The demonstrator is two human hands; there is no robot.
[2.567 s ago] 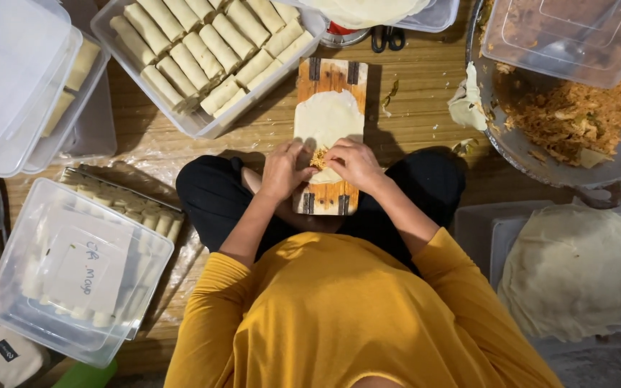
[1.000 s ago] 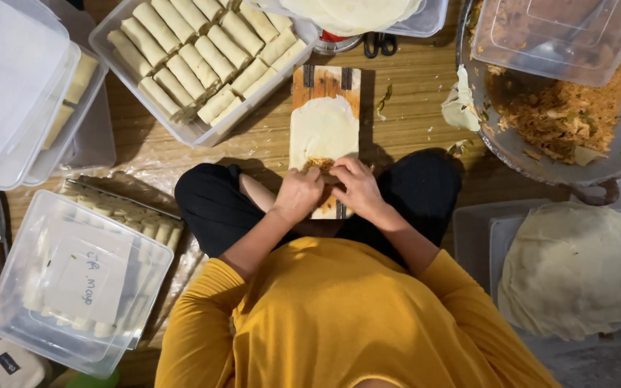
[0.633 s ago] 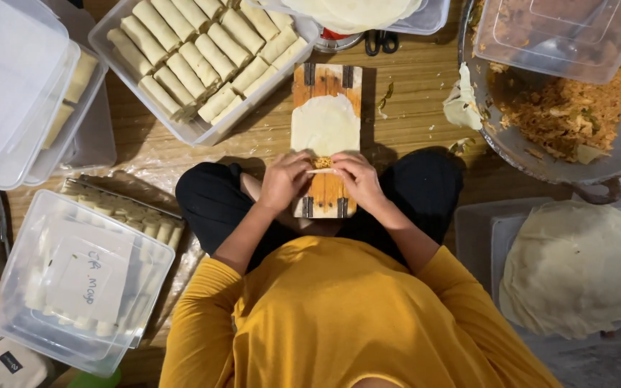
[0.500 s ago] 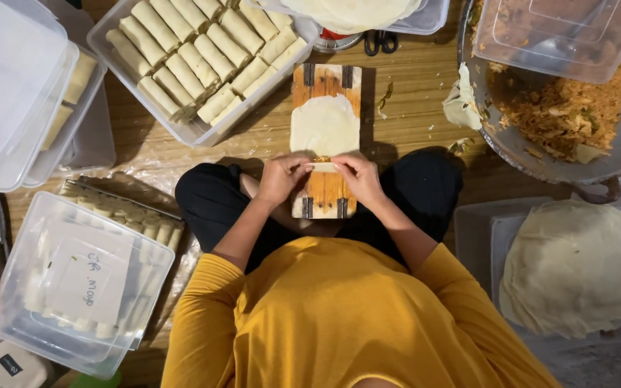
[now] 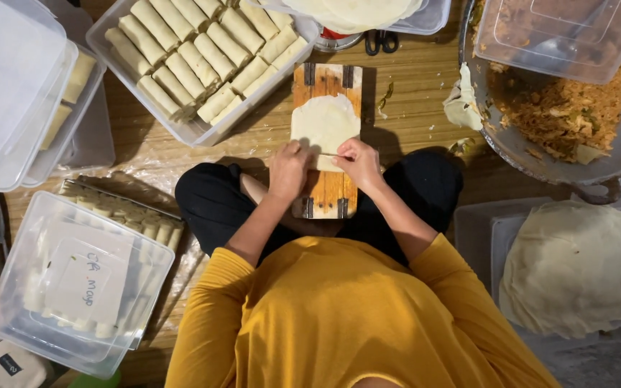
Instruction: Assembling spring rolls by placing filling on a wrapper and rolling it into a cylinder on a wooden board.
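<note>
Two hands at work over a small wooden board [image 5: 327,194], seen from above. Big pan [image 5: 612,154] of orange filling at the right, stack of round wrappers [image 5: 573,269] below it. Tray [image 5: 195,129] of pale rolls at top left, lidded box [image 5: 73,287] at lower left. One wrapper [image 5: 325,122] flat on the board. Left hand [image 5: 288,171] and right hand [image 5: 358,162] pinching its near edge, fingers pressed together on the fold.
</note>
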